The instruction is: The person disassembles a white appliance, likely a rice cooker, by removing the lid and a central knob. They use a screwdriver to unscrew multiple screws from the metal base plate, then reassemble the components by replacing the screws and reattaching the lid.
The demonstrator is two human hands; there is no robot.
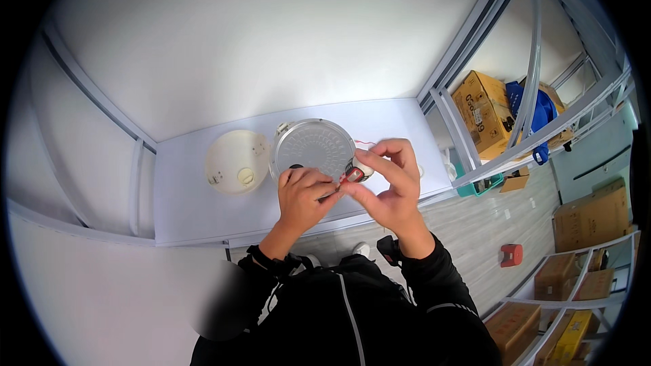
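Observation:
Both of my hands meet over the front of a round grey metal piece with a patterned surface, lying on the white table. My right hand grips a small red, white and black part between thumb and index finger. My left hand has its fingers closed beside that part, on something thin, possibly a wire, too small to make out. A thin red wire trails behind the part. To the left sits a cream round plastic shell with a small ring inside. A dark piece is partly hidden behind my left fingers.
A white wall and metal frame surround the table. On the right are a shelf with cardboard boxes and a blue bag, a teal crate, more boxes and a red stool on the floor.

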